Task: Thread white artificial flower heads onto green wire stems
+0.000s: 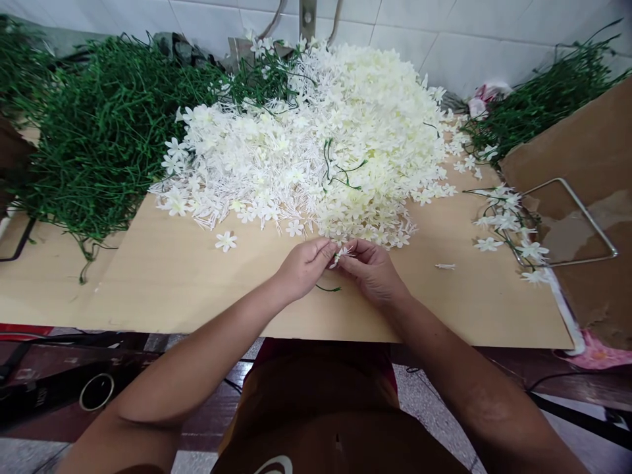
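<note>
My left hand and my right hand meet above the front middle of the wooden board. Between their fingertips they pinch a small white plastic flower on a thin green stem that curls out below the hands. Just beyond the hands lies a big heap of white artificial flowers. A single loose flower rests on the board to the left of the hands.
A tangle of green plastic stems covers the back left. More green stems lie at the back right. Finished stems with white flowers rest by a cardboard sheet with a metal wire frame. A white tiled wall stands behind.
</note>
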A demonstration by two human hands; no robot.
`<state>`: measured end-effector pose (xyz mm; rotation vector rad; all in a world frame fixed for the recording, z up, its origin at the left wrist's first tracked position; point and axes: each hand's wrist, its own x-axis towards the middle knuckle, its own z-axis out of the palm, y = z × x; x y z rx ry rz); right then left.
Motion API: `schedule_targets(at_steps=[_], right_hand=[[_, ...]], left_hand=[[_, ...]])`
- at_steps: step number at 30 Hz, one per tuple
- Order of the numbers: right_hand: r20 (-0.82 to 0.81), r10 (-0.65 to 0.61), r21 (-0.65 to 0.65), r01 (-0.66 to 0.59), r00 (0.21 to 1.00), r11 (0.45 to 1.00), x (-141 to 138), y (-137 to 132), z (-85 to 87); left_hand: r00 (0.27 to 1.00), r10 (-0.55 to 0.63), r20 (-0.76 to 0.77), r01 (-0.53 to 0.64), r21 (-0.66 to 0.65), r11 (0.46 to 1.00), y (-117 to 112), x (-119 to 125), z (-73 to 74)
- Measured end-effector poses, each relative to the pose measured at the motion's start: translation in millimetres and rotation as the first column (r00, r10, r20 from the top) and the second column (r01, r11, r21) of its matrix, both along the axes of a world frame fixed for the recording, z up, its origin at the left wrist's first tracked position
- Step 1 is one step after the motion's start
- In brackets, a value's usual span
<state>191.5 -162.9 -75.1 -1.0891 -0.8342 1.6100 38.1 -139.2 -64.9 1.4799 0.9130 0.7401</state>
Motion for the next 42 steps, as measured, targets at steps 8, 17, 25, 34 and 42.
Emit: schedule_targets(at_steps=[8, 17, 25, 34, 42], right_hand=[[-0.044, 0.029, -0.055, -0.031, 0.999, 0.998, 1, 3, 4.0], [0.02, -0.073, -0.031, 0.074, 0.997, 0.997, -8, -1, 7.3], [0.079, -0.118, -0.057, 0.123, 0.99, 0.991, -10, 0, 6.4], [0.099, -0.064, -0.007, 0.065, 0.993, 0.998, -13, 2, 10.1], [0.746, -0.115, 0.391, -0.291, 0.656, 0.874, 3, 11, 20.9]], left_hand=[[0.999, -0.017, 0.045, 0.019, -0.025, 1.0, 0, -1, 4.7], [0.994, 0.004, -0.106, -0.001, 0.029, 1.0, 0, -2, 2.2], [0.976, -0.018, -0.215, 0.034, 0.072, 0.997, 2, -1, 5.2], [0.983, 0.002, -0.181, 0.015, 0.095, 0.995, 5, -6, 7.4], [0.878, 0.125, -0.462, -0.019, 0.229, 0.973, 3, -71, 23.5]])
